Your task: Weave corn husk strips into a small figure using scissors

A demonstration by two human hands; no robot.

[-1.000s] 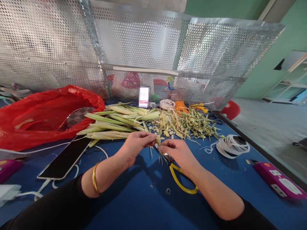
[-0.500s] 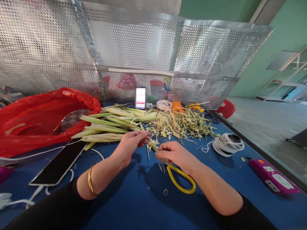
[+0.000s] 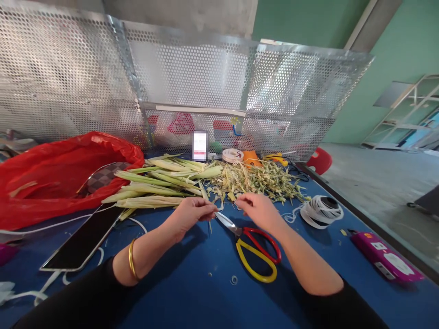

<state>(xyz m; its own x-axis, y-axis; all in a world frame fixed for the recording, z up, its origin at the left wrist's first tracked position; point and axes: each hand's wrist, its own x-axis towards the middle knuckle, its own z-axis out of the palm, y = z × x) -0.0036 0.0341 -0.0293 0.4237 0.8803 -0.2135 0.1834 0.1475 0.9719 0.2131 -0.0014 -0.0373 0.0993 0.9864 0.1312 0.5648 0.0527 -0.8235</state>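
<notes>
Left hand [image 3: 192, 214] at mid-table, nearly closed: thumb and forefinger pinched on a thin pale husk strip [image 3: 210, 223], with the loose end hanging toward 6 o'clock just above the blue table [image 3: 192, 292]. Gold bangle [image 3: 132, 260] on that wrist.

Right hand [image 3: 258, 211] at 3 o'clock of the left, near but apart, palm down. Fingertips [image 3: 241, 202] drawn together and pointing to 9 o'clock; cannot tell whether anything sits between them.

Scissors [image 3: 254, 250] flat on the table at 6 o'clock of the right hand, untouched. Blades pointing to 10 o'clock toward the left fingertips, red and yellow loops toward 4 o'clock.

Bundle of green stalks [image 3: 154, 183] at 11 o'clock of the left hand, lying lengthwise with tips to 3 o'clock. Heap of shredded trimmings [image 3: 264, 179] at 12 o'clock of the right hand, meeting the stalk tips.

Red plastic bag [image 3: 51, 173] at 9 to 10 o'clock, with a phone [image 3: 82, 237] on a white cable at 8 o'clock. Coil of white cord [image 3: 322, 209] at 3 o'clock, and a magenta power strip [image 3: 384, 258] at 4 o'clock near the table edge. Perforated metal screen [image 3: 188, 77] upright along the far side at 12 o'clock.
</notes>
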